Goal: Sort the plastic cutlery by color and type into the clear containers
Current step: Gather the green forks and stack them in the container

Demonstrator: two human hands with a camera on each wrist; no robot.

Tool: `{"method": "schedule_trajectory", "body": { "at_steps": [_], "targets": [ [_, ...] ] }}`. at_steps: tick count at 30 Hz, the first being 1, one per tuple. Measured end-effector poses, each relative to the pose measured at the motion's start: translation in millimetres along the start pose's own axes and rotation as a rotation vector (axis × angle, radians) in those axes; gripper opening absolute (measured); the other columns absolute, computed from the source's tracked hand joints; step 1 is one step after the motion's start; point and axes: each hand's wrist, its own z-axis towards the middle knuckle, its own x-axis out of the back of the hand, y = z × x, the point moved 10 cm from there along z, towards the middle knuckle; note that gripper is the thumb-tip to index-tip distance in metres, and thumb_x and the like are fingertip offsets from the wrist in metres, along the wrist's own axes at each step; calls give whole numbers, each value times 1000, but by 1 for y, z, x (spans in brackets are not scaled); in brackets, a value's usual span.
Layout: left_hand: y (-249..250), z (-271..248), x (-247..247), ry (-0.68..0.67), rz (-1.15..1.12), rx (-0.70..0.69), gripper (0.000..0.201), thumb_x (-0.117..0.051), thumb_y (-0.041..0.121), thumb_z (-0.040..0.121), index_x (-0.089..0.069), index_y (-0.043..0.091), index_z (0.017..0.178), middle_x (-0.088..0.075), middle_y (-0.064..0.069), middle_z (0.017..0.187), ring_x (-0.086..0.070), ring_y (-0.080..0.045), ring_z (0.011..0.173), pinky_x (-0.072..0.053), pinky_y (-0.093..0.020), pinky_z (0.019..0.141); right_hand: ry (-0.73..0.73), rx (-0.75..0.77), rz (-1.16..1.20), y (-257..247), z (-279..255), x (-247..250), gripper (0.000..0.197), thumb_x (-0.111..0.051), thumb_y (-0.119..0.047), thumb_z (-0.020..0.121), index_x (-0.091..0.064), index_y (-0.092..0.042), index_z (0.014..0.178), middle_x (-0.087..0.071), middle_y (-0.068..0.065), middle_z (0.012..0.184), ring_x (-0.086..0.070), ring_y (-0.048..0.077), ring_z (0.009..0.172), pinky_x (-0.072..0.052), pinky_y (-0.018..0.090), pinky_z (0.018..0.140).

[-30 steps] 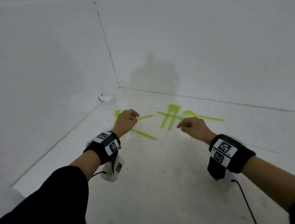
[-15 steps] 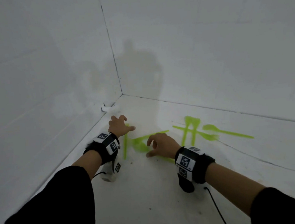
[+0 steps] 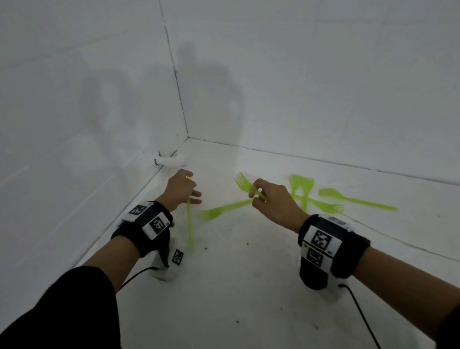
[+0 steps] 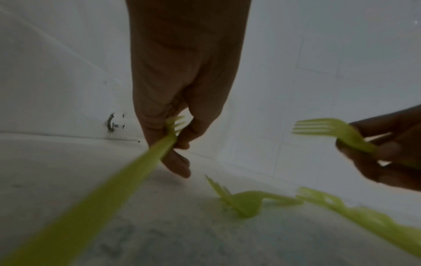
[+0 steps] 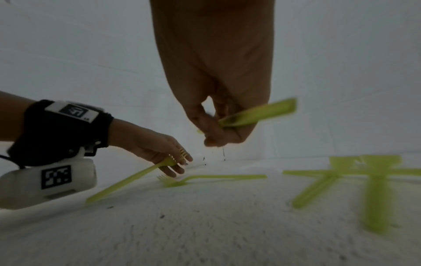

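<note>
Across the head view, both hands are mid pick-up on a matte white floor (image 3: 246, 284) in a white-walled corner. The left hand (image 3: 181, 191) pinches a thin lime-green plastic fork (image 3: 190, 225) near its tines, handle hanging toward the floor. The right hand (image 3: 274, 201) has its fingers curled round a second lime-green plastic fork (image 3: 245, 185), tines raised. A third green fork (image 3: 221, 210) lies between the hands, and a crossed pile of green cutlery (image 3: 320, 200) lies to the right. No clear containers show, so the step in hand looks like gathering forks; the next move likely calls for finding the containers and keeping the tines aligned.

From the left wrist view, the fingers (image 4: 175, 162) and thumb clamp the first fork's neck (image 4: 168, 142); its flat, smooth handle runs blurred toward the camera. The loose fork (image 4: 246, 201) rests on the slightly gritty floor.

From the right wrist view, the right hand's fingertips (image 5: 212, 126) are closed on the second fork's flat, square-ended handle (image 5: 262, 113). The pile (image 5: 364, 172) shows flat, overlapping handles; which pieces are spoons or knives is too blurred to tell.
</note>
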Motion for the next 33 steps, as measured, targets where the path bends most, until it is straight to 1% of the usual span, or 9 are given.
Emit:
{"method": "schedule_trajectory", "body": {
  "at_steps": [3,8,11,15,18,23,27,30,33],
  "targets": [
    [15,-16,-1,-43,-41,-40,28,-33,-6,92,-53,5,107,-54,-15,95,-57,-19,63,-53,-22,45,-50,33,-101,-2,12,-18,18,-58,-3,80,-66,-5,96,-54,15,89,-57,29,90,-33,27,70],
    [33,-46,0,-100,-66,-149,30,-34,-1,94,-53,14,112,-64,-7,91,-62,-16,66,-51,-21,47,-151,-10,-251,3,30,-55,41,-57,-10,88,-54,-13,129,-44,17,125,-46,30,117,-35,29,89],
    [33,-55,9,-58,-138,-203,19,-39,7,99,-46,14,115,-68,-4,93,-64,-10,57,-49,-20,46,-139,-21,-271,3,35,-59,32,-60,-11,85,-63,-11,116,-51,16,119,-50,30,112,-39,29,85],
    [21,-55,19,9,-144,-228,20,-38,14,101,-57,10,102,-65,-2,86,-53,-3,50,-41,-13,45,-120,-45,-202,6,38,-52,24,-65,-13,82,-66,-3,104,-62,16,112,-55,29,105,-41,29,79],
    [9,-50,24,91,-227,-167,22,-38,18,101,-55,14,88,-47,0,74,-40,-8,56,-33,-11,42,-24,-86,-8,7,32,-40,24,-65,-19,86,-66,0,100,-64,16,99,-53,21,87,-33,13,59],
    [20,-47,-25,15,-385,-44,29,-57,38,90,-40,17,78,-33,3,68,-38,-8,57,-32,-16,47,98,-67,233,-7,12,-8,23,-66,-22,85,-66,-2,96,-59,7,84,-50,15,80,-31,7,59],
    [36,-50,-62,-62,-477,-60,16,-50,21,96,-53,12,84,-51,-1,78,-49,-11,64,-39,-21,57,90,-38,265,-20,0,-3,23,-67,-23,84,-66,-3,96,-68,13,92,-54,15,79,-36,15,61],
    [47,-52,-86,-129,-538,-66,22,-36,9,99,-55,8,88,-60,-7,82,-61,-15,67,-49,-29,70,97,-58,303,-15,-12,6,26,-65,-26,86,-66,-2,96,-69,14,93,-60,20,82,-40,22,68],
    [50,-47,-103,-153,-549,-22,21,-34,4,98,-54,9,91,-57,-6,79,-59,-18,69,-50,-32,68,163,-108,323,9,-24,29,24,-59,-26,90,-64,-3,85,-63,10,77,-53,15,70,-37,20,62]
  ]
}}
